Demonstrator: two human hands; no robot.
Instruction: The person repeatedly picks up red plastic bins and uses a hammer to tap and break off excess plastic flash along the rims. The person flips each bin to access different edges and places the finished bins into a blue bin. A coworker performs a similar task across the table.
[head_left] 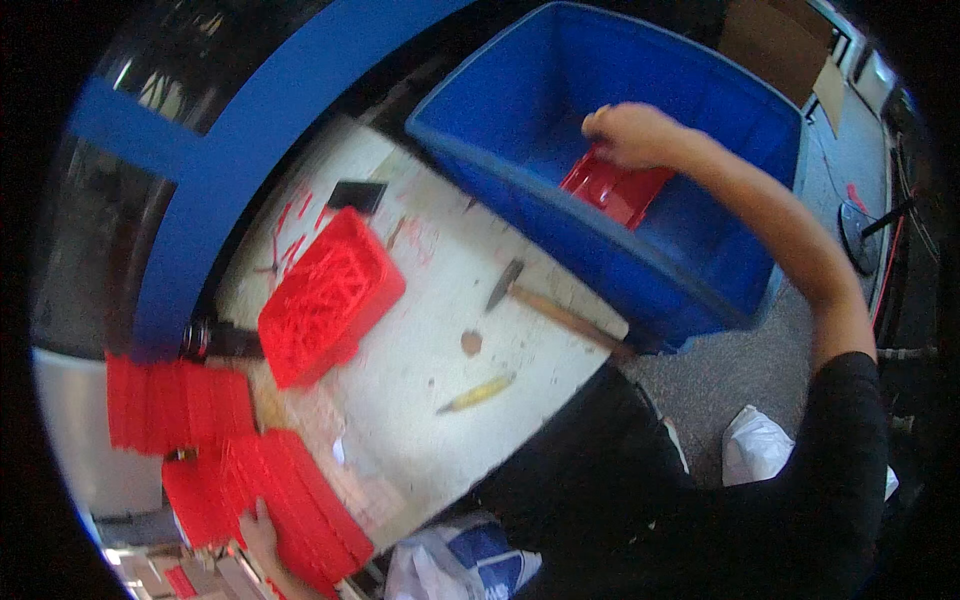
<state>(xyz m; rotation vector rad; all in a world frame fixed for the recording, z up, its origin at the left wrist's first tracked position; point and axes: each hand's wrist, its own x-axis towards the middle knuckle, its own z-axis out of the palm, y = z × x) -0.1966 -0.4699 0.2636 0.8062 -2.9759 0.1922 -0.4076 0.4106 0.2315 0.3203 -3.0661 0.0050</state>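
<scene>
Blue plastic makes up the largest thing in view, a deep bin (520, 90) set against the far right corner of the worn white worktable (430, 360). Inside it, a glossy red tray (615, 190) is held tilted, its near edge gripped by the right hand (630, 133), whose fingers are curled shut over the rim. Since the tray is held by one edge only and at a slant, it could be let slip and dropped against the bin wall, or whatever it carries could be spilled; its contents cannot be made out. On the table, a red basket (330, 295) filled with thin red sticks is tipped on its side near the left edge, and it could be knocked off by a careless sweep of an arm. At the lower left, a stack of flat red panels (300, 510) is pressed down by the left hand (258, 532), which seems laid flat, though little of it is seen. A wooden-handled hammer (560, 315) is left overhanging toward the table edge beside the bin, where it could be nudged to the floor
</scene>
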